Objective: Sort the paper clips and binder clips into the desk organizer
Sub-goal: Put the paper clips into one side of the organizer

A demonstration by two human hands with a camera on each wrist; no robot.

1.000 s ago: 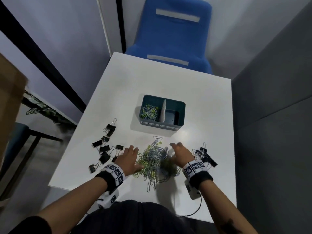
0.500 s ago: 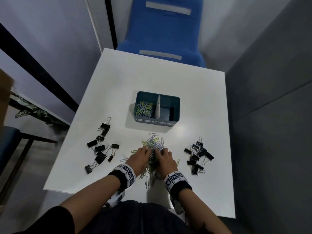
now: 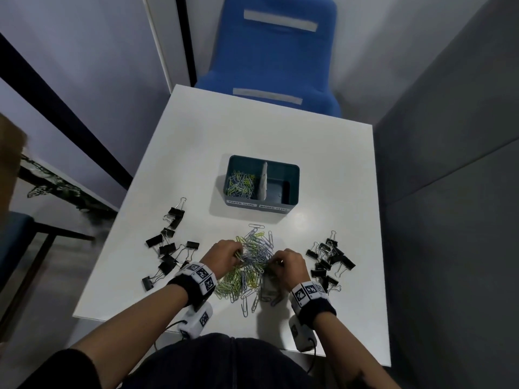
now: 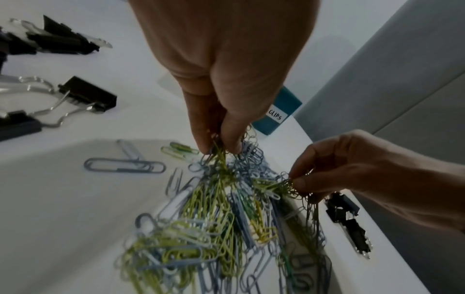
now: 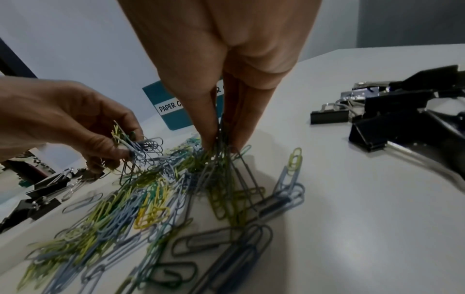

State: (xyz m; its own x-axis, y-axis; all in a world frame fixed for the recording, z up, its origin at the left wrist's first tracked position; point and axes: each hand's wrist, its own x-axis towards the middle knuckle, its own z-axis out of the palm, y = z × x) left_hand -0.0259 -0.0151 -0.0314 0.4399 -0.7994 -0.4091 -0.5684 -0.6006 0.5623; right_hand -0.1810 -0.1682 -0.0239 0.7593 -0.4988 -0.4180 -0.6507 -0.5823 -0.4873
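Note:
A heap of green, blue and grey paper clips [image 3: 250, 265] lies near the front of the white table [image 3: 252, 141]. My left hand [image 3: 224, 252] pinches a bunch of paper clips [image 4: 221, 157] at the heap's left side. On the heap's right my right hand [image 3: 288, 263] pinches another bunch [image 5: 219, 151], its fingers pointing down. The teal desk organizer [image 3: 292, 189] stands behind the heap, with paper clips [image 3: 241, 185] in its left compartment. Its right compartment looks bare. Black binder clips lie in two groups, one at the left [image 3: 168, 245] and one at the right [image 3: 328, 256].
A blue chair [image 3: 275, 57] stands beyond the table's far edge. A grey partition [image 3: 449, 192] runs along the right side. At the left, the floor and another chair's frame [image 3: 33, 242] lie below the table edge.
Both hands came together from the heap's outer sides, raking the paper clips inward. Their fingers now pinch bunches of clips at the middle of the heap.

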